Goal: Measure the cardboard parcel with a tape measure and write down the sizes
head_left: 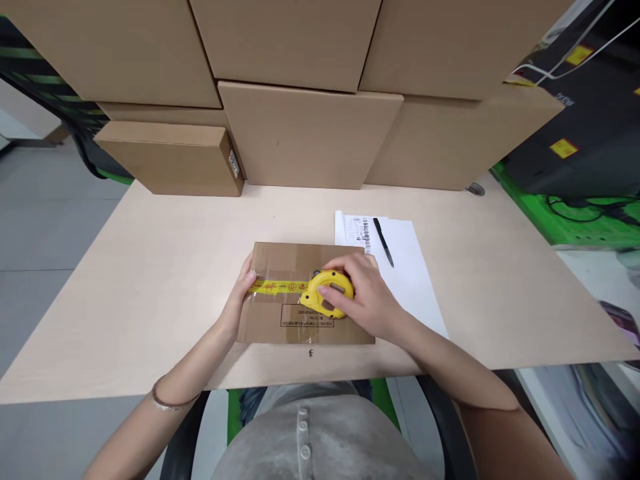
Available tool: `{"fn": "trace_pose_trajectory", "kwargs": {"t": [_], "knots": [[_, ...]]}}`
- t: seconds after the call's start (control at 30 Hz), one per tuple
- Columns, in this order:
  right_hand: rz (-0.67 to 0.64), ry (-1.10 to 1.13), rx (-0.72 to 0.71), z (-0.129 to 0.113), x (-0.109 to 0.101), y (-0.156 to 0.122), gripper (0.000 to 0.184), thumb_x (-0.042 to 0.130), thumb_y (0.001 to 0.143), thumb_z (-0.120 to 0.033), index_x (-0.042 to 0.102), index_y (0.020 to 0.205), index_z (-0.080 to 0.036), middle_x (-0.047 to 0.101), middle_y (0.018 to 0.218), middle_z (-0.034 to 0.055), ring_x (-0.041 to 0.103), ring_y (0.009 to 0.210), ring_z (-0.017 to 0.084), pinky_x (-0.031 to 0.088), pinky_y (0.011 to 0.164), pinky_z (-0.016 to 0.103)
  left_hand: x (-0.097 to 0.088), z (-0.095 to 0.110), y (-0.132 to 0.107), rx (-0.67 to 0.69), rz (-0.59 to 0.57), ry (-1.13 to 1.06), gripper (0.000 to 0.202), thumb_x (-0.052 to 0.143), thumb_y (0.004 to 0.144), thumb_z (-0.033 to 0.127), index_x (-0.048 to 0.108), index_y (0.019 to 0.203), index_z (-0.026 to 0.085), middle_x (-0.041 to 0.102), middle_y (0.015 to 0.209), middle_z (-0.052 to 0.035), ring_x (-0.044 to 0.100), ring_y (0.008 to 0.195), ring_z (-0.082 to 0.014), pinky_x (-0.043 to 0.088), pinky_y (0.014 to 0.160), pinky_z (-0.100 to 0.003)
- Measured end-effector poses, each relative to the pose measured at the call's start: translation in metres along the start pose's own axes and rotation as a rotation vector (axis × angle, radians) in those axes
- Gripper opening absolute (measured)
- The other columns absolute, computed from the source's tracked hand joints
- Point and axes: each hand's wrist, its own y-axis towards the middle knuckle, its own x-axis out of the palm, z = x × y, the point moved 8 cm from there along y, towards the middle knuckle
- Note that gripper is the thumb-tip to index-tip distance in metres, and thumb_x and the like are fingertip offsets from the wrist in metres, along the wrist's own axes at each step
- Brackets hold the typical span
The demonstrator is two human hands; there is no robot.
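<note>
A small cardboard box [273,327] with clear packing tape and a printed yellow strip [280,287] across its top lies near the table's front edge. My left hand [243,283] grips its left side, thumb on the top edge and fingers down the side, mostly hidden. Over the box's top, my right hand [363,290] is closed around a yellow tape measure [313,293], thumb on the near face and fingers over the back. The tape measure sits at the right end of the yellow strip; whether its blade is out, I cannot tell.
Right of the box lie white paper sheets [415,287] and a black pen [383,242]. Large cardboard boxes [310,140] are stacked along the table's far edge, with a smaller box [170,160] at the left. A phone [620,319] lies at the far right, near dark equipment with cables.
</note>
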Motion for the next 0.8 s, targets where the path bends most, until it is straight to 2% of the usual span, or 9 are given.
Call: {"fn": "trace_pose_trajectory", "kwargs": {"t": [0.1, 0.2, 0.27, 0.3, 0.33, 0.4, 0.5, 0.63, 0.8], "knots": [[0.007, -0.086, -0.06, -0.008, 0.007, 0.001, 0.03, 0.052, 0.106, -0.05, 0.067, 0.104, -0.024, 0.072, 0.11, 0.0103, 0.063, 0.11, 0.03, 0.044, 0.101, 0.052, -0.004, -0.005, 0.0, -0.048, 0.047, 0.006, 0.072, 0.073, 0.086, 0.053, 0.057, 0.152, 0.028, 0.067, 0.15, -0.0056, 0.055, 0.146, -0.037, 0.045, 0.122, -0.046], [0.087, -0.045, -0.046, 0.005, -0.011, 0.004, 0.037, 0.047, 0.106, -0.058, 0.065, 0.108, -0.025, 0.071, 0.119, 0.0118, 0.063, 0.119, 0.031, 0.044, 0.105, 0.052, -0.004, -0.007, 0.0, -0.068, 0.055, -0.037, 0.076, 0.071, 0.085, 0.05, 0.052, 0.155, 0.029, 0.067, 0.149, -0.006, 0.058, 0.142, -0.0386, 0.05, 0.115, -0.05], [0.182, 0.0, 0.091, 0.038, -0.035, 0.007, 0.044, 0.042, 0.105, -0.066, 0.061, 0.103, -0.027, 0.072, 0.109, 0.0104, 0.067, 0.106, 0.029, 0.05, 0.094, 0.047, -0.003, -0.009, 0.001, -0.079, 0.059, -0.065, 0.075, 0.071, 0.084, 0.05, 0.052, 0.154, 0.029, 0.066, 0.149, -0.006, 0.059, 0.141, -0.0393, 0.052, 0.112, -0.05], [0.227, -0.01, 0.207, 0.063, -0.048, 0.007, 0.047, 0.037, 0.106, -0.068, 0.059, 0.097, -0.027, 0.071, 0.099, 0.0092, 0.067, 0.094, 0.028, 0.051, 0.085, 0.044, -0.004, -0.009, 0.002, -0.078, 0.062, -0.072, 0.074, 0.072, 0.083, 0.049, 0.054, 0.152, 0.029, 0.066, 0.149, -0.0059, 0.058, 0.141, -0.0396, 0.052, 0.112, -0.05], [0.218, -0.081, 0.347, 0.089, -0.058, 0.007, 0.048, 0.035, 0.106, -0.068, 0.056, 0.091, -0.027, 0.07, 0.088, 0.008, 0.066, 0.084, 0.027, 0.05, 0.078, 0.042, -0.004, -0.009, 0.002, -0.07, 0.064, -0.073, 0.073, 0.072, 0.082, 0.049, 0.055, 0.15, 0.029, 0.066, 0.149, -0.0057, 0.057, 0.142, -0.0399, 0.052, 0.112, -0.05], [0.078, -0.351, 0.592, 0.14, -0.068, 0.003, 0.053, 0.03, 0.105, -0.069, 0.051, 0.079, -0.027, 0.065, 0.073, 0.0085, 0.065, 0.077, 0.029, 0.046, 0.072, 0.041, -0.006, -0.008, 0.004, -0.041, 0.058, -0.06, 0.069, 0.072, 0.081, 0.048, 0.058, 0.146, 0.029, 0.064, 0.151, -0.0051, 0.053, 0.146, -0.04, 0.049, 0.114, -0.051], [-0.053, -0.427, 0.683, 0.186, -0.066, -0.001, 0.054, 0.047, 0.098, -0.069, 0.048, 0.064, -0.027, 0.062, 0.06, 0.0113, 0.065, 0.071, 0.033, 0.043, 0.068, 0.042, -0.009, -0.004, 0.007, 0.013, 0.049, -0.004, 0.06, 0.069, 0.082, 0.046, 0.061, 0.139, 0.03, 0.06, 0.154, -0.0032, 0.044, 0.153, -0.0382, 0.043, 0.12, -0.049], [-0.142, -0.383, 0.638, 0.203, -0.05, -0.005, 0.051, 0.057, 0.095, -0.062, 0.049, 0.06, -0.026, 0.064, 0.061, 0.0101, 0.064, 0.067, 0.03, 0.042, 0.067, 0.039, -0.012, -0.002, 0.015, 0.041, 0.046, 0.034, 0.053, 0.068, 0.078, 0.043, 0.063, 0.13, 0.03, 0.06, 0.152, -0.0027, 0.044, 0.151, -0.0383, 0.041, 0.12, -0.05], [-0.172, -0.199, 0.554, 0.203, -0.048, -0.004, 0.044, 0.058, 0.095, -0.057, 0.054, 0.066, -0.025, 0.067, 0.067, 0.0074, 0.058, 0.064, 0.024, 0.041, 0.066, 0.037, -0.008, 0.007, 0.026, 0.136, -0.041, 0.064, 0.065, 0.066, 0.071, 0.038, 0.062, 0.135, 0.031, 0.059, 0.15, -0.0052, 0.044, 0.146, -0.0385, 0.044, 0.114, -0.05]]}}
